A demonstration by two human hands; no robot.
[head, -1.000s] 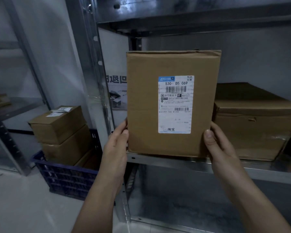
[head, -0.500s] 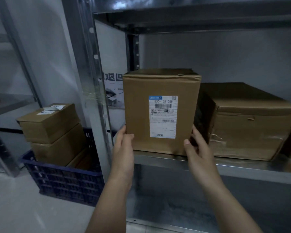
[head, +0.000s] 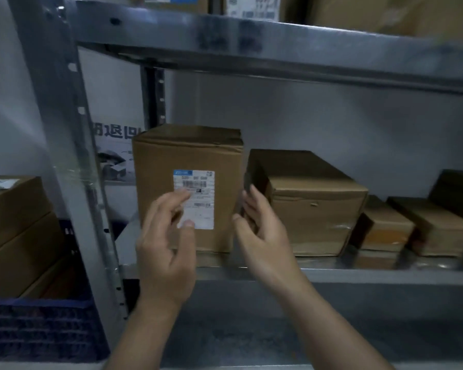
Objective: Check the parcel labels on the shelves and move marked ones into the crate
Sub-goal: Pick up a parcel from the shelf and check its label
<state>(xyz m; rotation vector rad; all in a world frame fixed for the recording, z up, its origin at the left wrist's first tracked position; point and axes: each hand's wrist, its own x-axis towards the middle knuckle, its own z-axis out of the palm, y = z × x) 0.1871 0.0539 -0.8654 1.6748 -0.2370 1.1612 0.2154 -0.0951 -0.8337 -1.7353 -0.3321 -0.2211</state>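
A tall brown parcel (head: 161,161) with a white barcode label (head: 202,182) stands upright at the left end of the metal shelf (head: 358,271). My left hand (head: 166,241) hovers in front of it with fingers apart, covering the label's lower left. My right hand (head: 262,236) is open beside the parcel's right edge, between it and a wider brown parcel (head: 313,204). Neither hand grips anything. The blue crate (head: 38,329) sits on the floor at lower left with stacked brown boxes (head: 14,222) in it.
The shelf's steel upright (head: 72,156) stands between crate and parcels. Smaller flat parcels (head: 385,225) lie at the shelf's right. More labelled boxes (head: 251,6) sit on the upper shelf. A printed sign (head: 112,153) hangs behind the tall parcel.
The parcel, held up close a second ago, went back onto the shelf. Both hands have let go of it and pulled back, fingers spread. The view has tilted up.
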